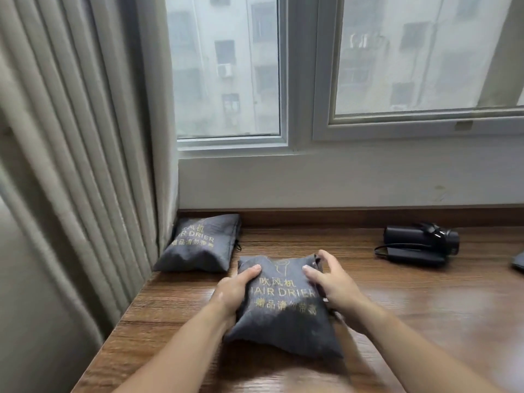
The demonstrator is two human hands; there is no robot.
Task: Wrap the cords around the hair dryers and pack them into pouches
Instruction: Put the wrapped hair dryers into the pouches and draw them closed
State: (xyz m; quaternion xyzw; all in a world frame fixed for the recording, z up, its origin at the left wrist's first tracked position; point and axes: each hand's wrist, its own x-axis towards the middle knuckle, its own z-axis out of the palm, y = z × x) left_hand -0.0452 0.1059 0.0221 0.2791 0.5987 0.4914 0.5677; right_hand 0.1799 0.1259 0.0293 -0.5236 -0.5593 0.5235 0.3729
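The left hand and right hand each clasp a side of the bulging grey fabric pouch with gold lettering on the wooden sill; its drawstring, seemingly at the right edge, wants pulling snug; a black hair dryer lies well apart, unpacked.
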